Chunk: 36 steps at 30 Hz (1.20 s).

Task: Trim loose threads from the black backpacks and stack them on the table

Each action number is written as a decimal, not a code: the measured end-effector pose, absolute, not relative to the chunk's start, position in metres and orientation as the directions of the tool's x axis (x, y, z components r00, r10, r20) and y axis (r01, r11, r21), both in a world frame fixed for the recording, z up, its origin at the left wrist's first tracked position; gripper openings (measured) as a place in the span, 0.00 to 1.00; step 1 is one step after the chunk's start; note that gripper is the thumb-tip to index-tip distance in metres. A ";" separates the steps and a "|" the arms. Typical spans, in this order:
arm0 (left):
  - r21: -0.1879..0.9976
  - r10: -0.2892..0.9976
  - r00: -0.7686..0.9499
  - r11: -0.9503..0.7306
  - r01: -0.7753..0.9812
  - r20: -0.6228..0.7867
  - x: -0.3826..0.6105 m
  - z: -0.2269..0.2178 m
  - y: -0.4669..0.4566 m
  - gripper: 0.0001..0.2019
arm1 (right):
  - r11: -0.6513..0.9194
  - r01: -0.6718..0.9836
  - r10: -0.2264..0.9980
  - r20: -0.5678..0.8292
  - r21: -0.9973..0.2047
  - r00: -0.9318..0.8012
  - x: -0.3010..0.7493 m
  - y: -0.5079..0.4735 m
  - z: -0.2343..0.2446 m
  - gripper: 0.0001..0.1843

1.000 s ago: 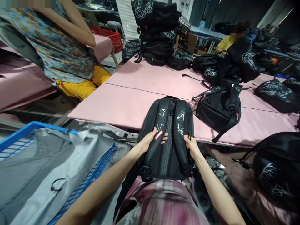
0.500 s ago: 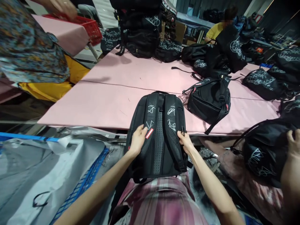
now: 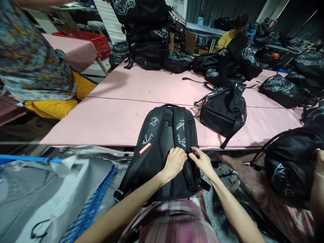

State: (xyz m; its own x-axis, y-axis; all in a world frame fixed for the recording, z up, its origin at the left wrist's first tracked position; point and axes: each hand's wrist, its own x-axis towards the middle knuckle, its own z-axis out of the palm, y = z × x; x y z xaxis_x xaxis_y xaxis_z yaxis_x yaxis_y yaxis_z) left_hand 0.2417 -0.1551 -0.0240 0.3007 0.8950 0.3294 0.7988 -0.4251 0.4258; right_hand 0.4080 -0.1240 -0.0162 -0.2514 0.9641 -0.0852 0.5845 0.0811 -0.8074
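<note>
Working at the right shoulder strap [image 3: 180, 125] of a black backpack [image 3: 167, 140] looks like the step in hand. The backpack lies strap side up, its top over the front edge of the pink bench [image 3: 101, 125], its lower end at the person's plaid garment [image 3: 174, 216]. The left hand [image 3: 175, 162] has its fingers bunched and curled over that strap; whether they pinch it, I cannot tell. The right hand [image 3: 201, 161] is narrow, thumb and fingers closed around a small dark object [image 3: 195, 154]. The next move probably calls for a steady left hand and small, careful fingertip work. Left of the bench's front edge, a blue crate [image 3: 34, 158] holds grey sheeting [image 3: 58, 182]. Beyond the far left corner is a red crate [image 3: 98, 45], contents unclear. The backpack's inside is hidden.
</note>
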 end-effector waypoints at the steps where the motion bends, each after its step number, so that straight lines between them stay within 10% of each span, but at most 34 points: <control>1: 0.446 0.908 0.277 -0.398 0.802 0.313 0.242 -0.024 -0.155 0.10 | 0.152 0.685 0.966 -0.039 -0.713 -0.255 0.416 -0.128 -0.011 0.21; 9: 0.521 0.938 0.214 -0.331 0.787 0.272 0.249 -0.025 -0.156 0.10 | 0.517 0.824 0.856 0.107 -0.231 -0.506 0.427 -0.148 0.000 0.10; 22: 0.567 0.942 0.207 -0.325 0.756 0.264 0.253 -0.025 -0.157 0.10 | 0.521 0.826 0.853 0.108 -0.213 -0.510 0.419 -0.144 -0.002 0.11; 31: 0.941 0.854 0.504 -0.056 0.334 -0.128 0.169 0.043 -0.148 0.27 | 0.033 0.545 0.994 -0.028 -0.838 -0.103 0.450 -0.117 -0.013 0.20; 36: 0.985 0.976 -0.207 -0.026 0.169 0.061 0.118 0.093 -0.088 0.18 | -0.099 0.359 0.985 -0.143 -0.928 -0.099 0.422 -0.090 -0.015 0.23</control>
